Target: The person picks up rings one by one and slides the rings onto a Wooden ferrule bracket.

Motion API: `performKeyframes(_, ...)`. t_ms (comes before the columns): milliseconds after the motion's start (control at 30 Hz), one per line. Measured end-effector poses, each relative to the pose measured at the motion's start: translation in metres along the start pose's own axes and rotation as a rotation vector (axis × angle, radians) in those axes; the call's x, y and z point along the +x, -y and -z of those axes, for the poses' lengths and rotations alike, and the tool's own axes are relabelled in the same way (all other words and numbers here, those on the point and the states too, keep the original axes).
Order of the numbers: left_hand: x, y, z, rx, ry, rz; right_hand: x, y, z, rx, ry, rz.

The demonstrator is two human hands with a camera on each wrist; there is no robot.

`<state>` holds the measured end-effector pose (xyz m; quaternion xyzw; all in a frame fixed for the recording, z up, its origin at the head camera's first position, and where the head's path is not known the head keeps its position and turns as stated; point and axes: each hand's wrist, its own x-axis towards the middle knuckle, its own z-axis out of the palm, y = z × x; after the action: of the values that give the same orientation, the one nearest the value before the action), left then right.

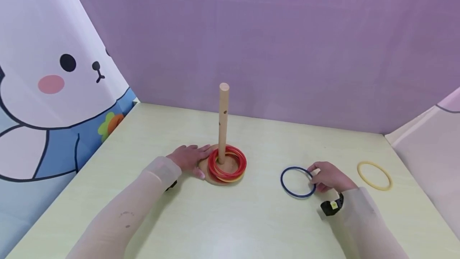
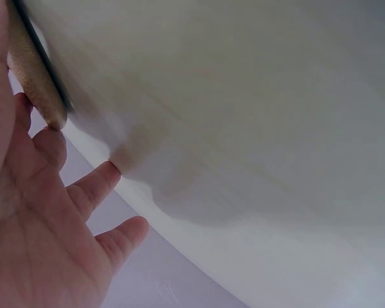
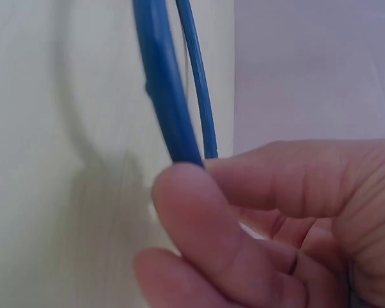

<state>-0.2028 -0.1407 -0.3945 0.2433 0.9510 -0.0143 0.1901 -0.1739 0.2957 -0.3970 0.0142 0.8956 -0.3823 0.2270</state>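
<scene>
A blue ring [image 1: 295, 196] is pinched at its right side between the thumb and fingers of my right hand [image 1: 331, 177]. The right wrist view shows the pinch close up, with the blue ring [image 3: 163, 83] rising from the fingertips and its shadow on the table. My left hand [image 1: 188, 158] lies with fingers spread at the left edge of a round wooden base [image 1: 204, 167]. From that base stands an upright wooden peg [image 1: 223, 123]. Several red rings [image 1: 241, 159] and a yellow one circle the foot of the peg. In the left wrist view, the fingers touch the base's edge [image 2: 35, 74].
A yellow ring [image 1: 375, 187] lies on the table [image 1: 251, 219] to the right of my right hand. Behind the table's far edge hangs a purple cloth [image 1: 287, 51]. A cloth with a cartoon animal [image 1: 32, 43] borders the left side, and another pale cloth [image 1: 438, 151] the right.
</scene>
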Motion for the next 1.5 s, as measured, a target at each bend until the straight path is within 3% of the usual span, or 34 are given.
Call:
performKeyframes(433, 0.001, 0.000, 0.001, -0.005, 0.007, 0.004, -0.001, 0.006, 0.001, 0.016, 0.018, 0.029)
performKeyframes(1033, 0.004, 0.002, -0.002, -0.010, 0.001, 0.000, -0.004, 0.041, 0.013, 0.022, 0.028, 0.100)
performKeyframes(1500, 0.002, 0.002, 0.001, -0.004, 0.009, -0.013, -0.009, 0.105, 0.026, 0.029, 0.010, 0.229)
